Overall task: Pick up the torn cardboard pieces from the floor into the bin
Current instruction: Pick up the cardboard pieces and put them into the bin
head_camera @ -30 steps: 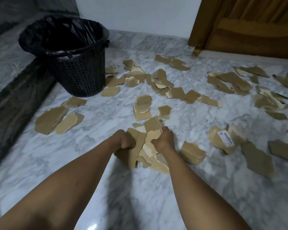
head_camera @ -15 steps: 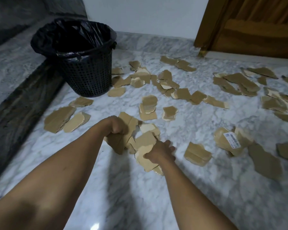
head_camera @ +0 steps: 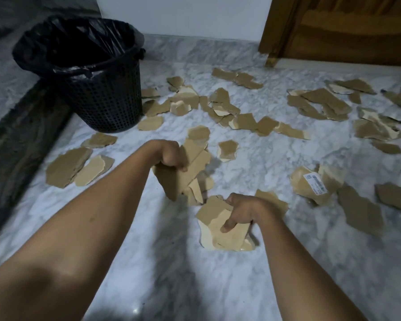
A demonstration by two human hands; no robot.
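Observation:
Torn brown cardboard pieces lie scattered over the marble floor [head_camera: 162, 262]. My left hand [head_camera: 170, 155] grips a bunch of cardboard pieces [head_camera: 185, 174] lifted off the floor at centre. Lower and to the right, my right hand [head_camera: 240, 210] grips a second stack of cardboard pieces [head_camera: 218, 232], thumb pressed on top. The black mesh bin [head_camera: 107, 98] with a black liner stands at the upper left, beyond my left hand. One piece with a white label [head_camera: 314, 184] lies at the right.
A dark stone step [head_camera: 16, 140] runs along the left side by the bin. A wooden door [head_camera: 347, 28] and a white wall [head_camera: 183, 17] close the back. More cardboard lies in clusters near the bin and at the far right.
Both hands split the gathered pile. My left hand has risen with its bunch toward the bin, and my right hand has drawn back toward me with its own stack.

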